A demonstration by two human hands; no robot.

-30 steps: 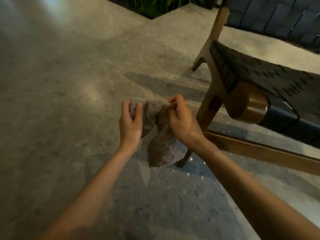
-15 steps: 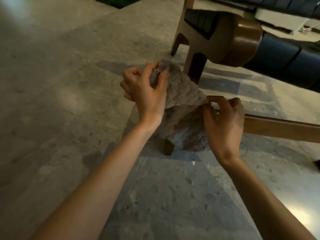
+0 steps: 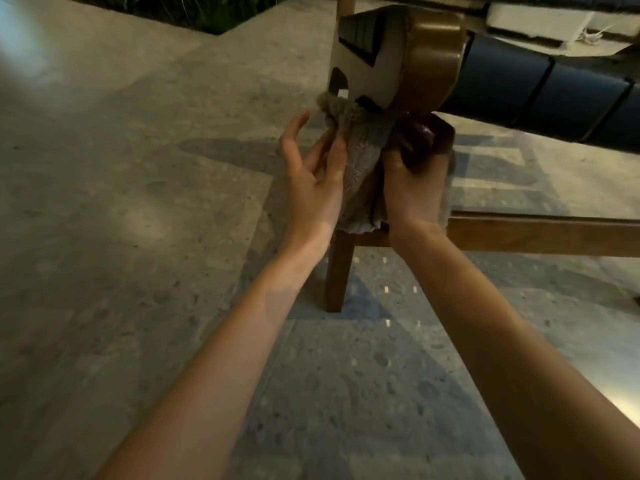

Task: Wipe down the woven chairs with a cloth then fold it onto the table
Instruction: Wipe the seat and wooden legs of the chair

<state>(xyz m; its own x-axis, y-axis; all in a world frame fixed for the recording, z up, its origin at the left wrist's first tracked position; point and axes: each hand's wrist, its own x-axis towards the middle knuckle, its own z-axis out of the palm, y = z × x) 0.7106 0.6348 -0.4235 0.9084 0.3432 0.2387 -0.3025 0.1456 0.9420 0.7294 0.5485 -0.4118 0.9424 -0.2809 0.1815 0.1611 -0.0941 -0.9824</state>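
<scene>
A grey-brown cloth [image 3: 360, 168] is bunched between my two hands, just below the front corner of a woven chair [image 3: 519, 84]. My left hand [image 3: 315, 174] pinches its left side with fingers partly spread. My right hand [image 3: 415, 174] grips the cloth's right part, its fingers curled up into shadow under the chair's round wooden rail end [image 3: 433, 57]. The chair has dark woven straps and a brown wooden frame. Its front leg [image 3: 337, 271] drops to the floor under my hands. No table is in view.
A grey speckled stone floor [image 3: 138, 271] spreads to the left and front. The chair's lower wooden crossbar [image 3: 540, 235] runs right from the leg. A planting bed with greenery [image 3: 194, 8] lies at the top left. White material [image 3: 540, 19] shows behind the chair.
My hands lifted the cloth up and closer to the chair's front corner. The right hand rose from a low pinch to a curled grip under the rail end. The view moved nearer the chair.
</scene>
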